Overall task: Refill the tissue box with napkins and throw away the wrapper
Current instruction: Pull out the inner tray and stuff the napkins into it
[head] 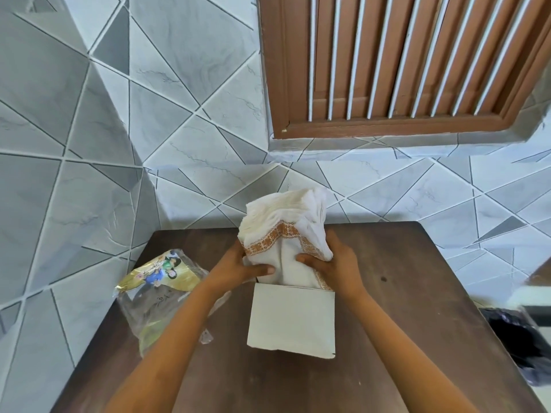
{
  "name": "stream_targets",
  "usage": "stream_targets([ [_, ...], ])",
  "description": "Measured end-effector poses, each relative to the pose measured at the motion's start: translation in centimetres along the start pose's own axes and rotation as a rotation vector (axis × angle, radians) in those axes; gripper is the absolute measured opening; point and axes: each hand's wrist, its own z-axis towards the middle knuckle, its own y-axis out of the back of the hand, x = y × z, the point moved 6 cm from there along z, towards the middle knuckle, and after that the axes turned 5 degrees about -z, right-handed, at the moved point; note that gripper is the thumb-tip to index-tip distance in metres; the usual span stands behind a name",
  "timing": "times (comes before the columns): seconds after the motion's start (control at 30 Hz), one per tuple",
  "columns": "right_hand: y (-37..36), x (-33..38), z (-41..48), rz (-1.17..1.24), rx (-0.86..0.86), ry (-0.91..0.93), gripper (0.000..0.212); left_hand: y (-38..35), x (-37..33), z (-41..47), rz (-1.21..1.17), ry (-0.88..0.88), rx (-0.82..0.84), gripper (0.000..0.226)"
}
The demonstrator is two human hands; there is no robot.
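Observation:
A thick stack of white napkins (283, 222) with an orange patterned border stands on end, its lower end inside the open top of a plain white tissue box (292, 317) in the middle of the table. My left hand (241, 266) grips the stack's left side and my right hand (331, 263) grips its right side, both just above the box's opening. The empty clear plastic wrapper (155, 290), with a gold printed label, lies crumpled at the table's left edge, under my left forearm.
The dark brown wooden table (417, 293) stands against a grey and white tiled wall. A bin lined with a black bag (518, 338) sits on the floor beside the table's right edge. A brown louvred window is above.

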Motion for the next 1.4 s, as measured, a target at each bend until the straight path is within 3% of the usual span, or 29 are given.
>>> stream_targets([
  [0.23, -0.4, 1.5, 0.0, -0.185, 0.017, 0.085, 0.055, -0.1, 0.3, 0.6, 0.003, -0.014, -0.037, 0.057],
  [0.43, -0.3, 1.4, -0.2, -0.192, 0.007, 0.091, 0.067, -0.1, 1.0, 0.6, -0.117, -0.022, -0.076, 0.053],
  [0.67, -0.3, 1.2, 0.0, -0.159, 0.009, 0.055, 0.061, -0.5, 0.4, 0.5, -0.179, -0.024, -0.064, 0.057],
  [0.83, -0.5, 1.3, -0.1, -0.221, 0.011, 0.08, 0.062, -1.0, -1.1, 1.0, -0.261, -0.062, -0.104, 0.047],
  [1.13, -1.4, 1.6, 0.1, -0.468, 0.048, 0.086, 0.062, -0.8, -0.7, 1.3, -0.258, -0.106, -0.236, 0.05],
  [1.23, -1.8, 1.5, 0.3, -0.53, 0.074, 0.081, 0.066, -0.8, -0.8, 1.4, -0.233, -0.113, -0.229, 0.064],
  [1.4, -1.5, 1.2, 0.2, -0.413, 0.162, 0.106, 0.066, -0.5, -0.7, 1.3, -0.211, -0.113, -0.211, 0.075],
])
